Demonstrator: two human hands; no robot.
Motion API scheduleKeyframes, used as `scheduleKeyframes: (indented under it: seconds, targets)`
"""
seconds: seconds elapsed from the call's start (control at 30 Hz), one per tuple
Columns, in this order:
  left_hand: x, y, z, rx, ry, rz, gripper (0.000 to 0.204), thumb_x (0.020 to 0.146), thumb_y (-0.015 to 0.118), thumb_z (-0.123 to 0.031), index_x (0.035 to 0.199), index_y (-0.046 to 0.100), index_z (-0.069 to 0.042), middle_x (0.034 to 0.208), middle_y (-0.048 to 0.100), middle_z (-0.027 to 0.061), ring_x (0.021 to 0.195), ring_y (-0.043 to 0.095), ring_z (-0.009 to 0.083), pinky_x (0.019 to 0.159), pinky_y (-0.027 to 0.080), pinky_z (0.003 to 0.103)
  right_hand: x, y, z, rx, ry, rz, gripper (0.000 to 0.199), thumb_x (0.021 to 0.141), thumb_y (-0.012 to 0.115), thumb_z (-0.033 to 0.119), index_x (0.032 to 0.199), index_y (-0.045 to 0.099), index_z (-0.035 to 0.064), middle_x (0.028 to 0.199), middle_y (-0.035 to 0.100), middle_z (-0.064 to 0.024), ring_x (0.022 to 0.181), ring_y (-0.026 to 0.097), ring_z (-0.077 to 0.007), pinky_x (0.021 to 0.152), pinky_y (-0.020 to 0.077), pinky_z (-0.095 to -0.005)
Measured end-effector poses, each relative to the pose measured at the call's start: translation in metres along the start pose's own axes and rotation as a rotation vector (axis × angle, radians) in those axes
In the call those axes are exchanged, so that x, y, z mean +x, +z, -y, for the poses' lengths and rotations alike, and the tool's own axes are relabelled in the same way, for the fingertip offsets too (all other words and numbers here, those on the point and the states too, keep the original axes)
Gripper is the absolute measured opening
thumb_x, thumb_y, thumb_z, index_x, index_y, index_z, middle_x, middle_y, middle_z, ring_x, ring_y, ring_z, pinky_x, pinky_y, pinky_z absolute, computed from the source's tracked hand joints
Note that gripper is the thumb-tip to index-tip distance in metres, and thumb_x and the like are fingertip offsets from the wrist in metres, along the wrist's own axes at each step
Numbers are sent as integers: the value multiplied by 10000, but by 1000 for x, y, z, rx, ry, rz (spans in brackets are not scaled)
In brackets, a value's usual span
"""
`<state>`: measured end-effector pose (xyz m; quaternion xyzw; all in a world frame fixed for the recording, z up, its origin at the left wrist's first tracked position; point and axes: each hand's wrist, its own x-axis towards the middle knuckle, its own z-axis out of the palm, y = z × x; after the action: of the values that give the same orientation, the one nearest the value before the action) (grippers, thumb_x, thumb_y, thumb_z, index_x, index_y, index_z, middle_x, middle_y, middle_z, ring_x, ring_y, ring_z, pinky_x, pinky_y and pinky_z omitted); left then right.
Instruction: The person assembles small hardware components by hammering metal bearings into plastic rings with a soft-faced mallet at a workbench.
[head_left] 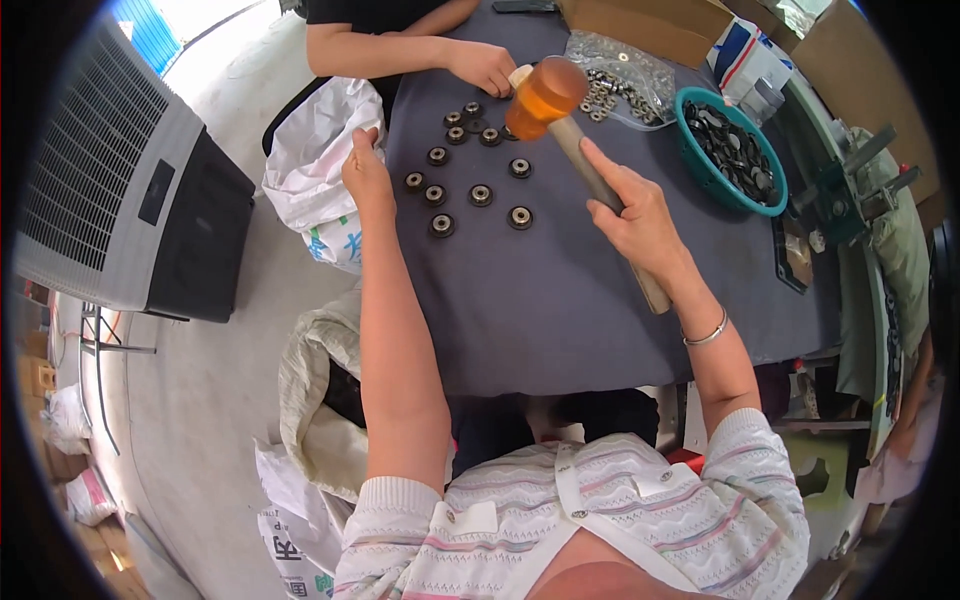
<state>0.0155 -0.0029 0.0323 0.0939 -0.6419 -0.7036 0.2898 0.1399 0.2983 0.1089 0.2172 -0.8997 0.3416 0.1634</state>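
Observation:
In my right hand [643, 222] is a mallet with an orange head [547, 97] and a wooden handle [590, 165]. The fingers wrap the handle, and the head hangs over the far part of the table. My left hand [368, 175] is closed, held at the table's left edge beside a white sack [318, 165]; whatever is in its fingers is hidden. Several small dark wheels with metal bearing centres, one of them a near wheel [520, 217], lie on the grey table cover [600, 330] between my hands.
Across the table a co-worker's hand [484, 69] reaches near the mallet head. At right stand a teal basket [735, 195] of dark discs and a green metal device [850, 190]. A bag of small metal rings [625, 95] lies behind. A large air cooler [130, 170] stands left.

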Motion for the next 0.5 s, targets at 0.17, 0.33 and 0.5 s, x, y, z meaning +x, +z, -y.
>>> scheduleKeyframes:
  seconds: [0.17,0.33,0.5]
  targets:
    - [9,6,22,-33,-130,21,579,965,402,-399,1088,606,129,1104,629,220,1069,580,257,955,397,327,6,3,-12,-212,57,262,693,725,592,48,1386,419,162,865,609,-195,785,609,-346,747,485,-412]
    - [3,7,31,-30,-201,-1,579,955,416,-414,1067,626,114,1086,641,218,1042,599,257,935,412,327,32,-4,2,-31,40,205,670,723,588,45,1370,437,136,888,636,-218,797,632,-345,758,484,-379]
    - [7,14,35,66,-160,6,562,946,421,-426,1027,660,77,1034,667,199,1002,625,262,897,433,325,67,11,4,-79,-113,30,649,732,571,76,1364,449,155,940,632,-228,847,623,-357,782,482,-385]
